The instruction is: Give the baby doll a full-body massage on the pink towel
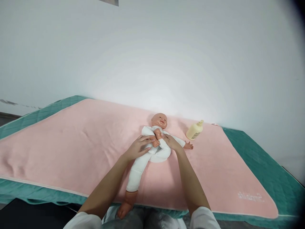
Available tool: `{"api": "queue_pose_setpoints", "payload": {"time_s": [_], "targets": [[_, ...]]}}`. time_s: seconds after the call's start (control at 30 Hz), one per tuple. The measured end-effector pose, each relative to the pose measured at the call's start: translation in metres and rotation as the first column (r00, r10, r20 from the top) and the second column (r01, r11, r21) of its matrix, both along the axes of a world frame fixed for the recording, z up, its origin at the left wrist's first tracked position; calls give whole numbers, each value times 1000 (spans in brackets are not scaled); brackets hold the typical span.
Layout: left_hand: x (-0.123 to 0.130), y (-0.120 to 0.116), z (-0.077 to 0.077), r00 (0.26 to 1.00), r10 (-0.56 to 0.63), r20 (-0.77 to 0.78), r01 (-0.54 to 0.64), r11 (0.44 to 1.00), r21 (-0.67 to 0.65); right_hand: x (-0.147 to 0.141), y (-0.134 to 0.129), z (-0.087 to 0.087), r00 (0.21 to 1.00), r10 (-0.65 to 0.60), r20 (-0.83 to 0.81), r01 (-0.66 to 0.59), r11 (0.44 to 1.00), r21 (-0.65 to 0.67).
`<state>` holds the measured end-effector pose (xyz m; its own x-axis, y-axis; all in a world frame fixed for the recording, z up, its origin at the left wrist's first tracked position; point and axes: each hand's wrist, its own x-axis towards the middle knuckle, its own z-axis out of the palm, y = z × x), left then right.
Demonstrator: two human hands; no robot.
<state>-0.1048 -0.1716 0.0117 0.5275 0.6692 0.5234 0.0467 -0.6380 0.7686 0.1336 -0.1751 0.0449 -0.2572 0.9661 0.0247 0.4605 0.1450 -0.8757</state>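
A baby doll (160,156) in a white suit lies on its back on a pink mat, its head towards the wall. One leg stretches towards me, with the bare foot over the near edge; the other is bent up over its body. My left hand (139,147) is closed around a limb at the doll's middle, its fingers above and thumb below. Around the bent leg, near the raised foot, my right hand (172,142) is closed; its thumb shows and its other fingers are mostly hidden. One doll arm reaches out to the right, past my right wrist.
A pale yellow pump bottle (194,130) stands right of the doll, near the wall. The pink mat (71,143) covers most of a green quilted bed (252,149), which borders a white wall (152,57). Something black (30,214) is at the lower left.
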Motion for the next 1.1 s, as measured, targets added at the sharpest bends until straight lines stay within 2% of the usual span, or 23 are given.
{"api": "queue_pose_setpoints", "payload": {"time_s": [0.1, 0.27, 0.43, 0.53, 0.6, 0.67, 0.73, 0.83, 0.97, 1.1], "targets": [[0, 1, -2, 1000, -7, 30, 8, 999, -44, -1, 3, -1, 1000, -28, 14, 28, 1000, -9], [1, 3, -8, 999, -30, 35, 31, 999, -45, -3, 4, -4, 997, -76, 33, 77, 997, -31], [3, 4, -9, 985, -99, 141, 129, 968, -216, -1, -3, -7, 995, -89, -41, 89, 996, 19], [3, 5, -9, 971, -60, 232, 129, 946, -296, 2, -3, -14, 992, -109, -64, 112, 993, 37], [2, 8, -11, 941, 3, 339, 141, 906, -398, 4, -1, -19, 986, -145, -86, 151, 987, 59], [0, 13, -13, 877, 95, 472, 184, 839, -511, 6, -2, -21, 972, -200, -123, 213, 972, 101], [-2, 20, -15, 776, 232, 587, 209, 783, -586, 6, -5, -19, 959, -230, -167, 256, 954, 155], [-9, 29, -14, 606, 401, 687, 213, 750, -626, 7, -16, -14, 951, -203, -235, 255, 942, 219], [-21, 32, -10, 425, 502, 753, 268, 724, -635, 11, -41, -15, 938, -148, -313, 231, 941, 246], [-28, 35, -12, 262, 648, 716, 317, 643, -698, 17, -77, -24, 942, -104, -320, 191, 948, 253]]}}
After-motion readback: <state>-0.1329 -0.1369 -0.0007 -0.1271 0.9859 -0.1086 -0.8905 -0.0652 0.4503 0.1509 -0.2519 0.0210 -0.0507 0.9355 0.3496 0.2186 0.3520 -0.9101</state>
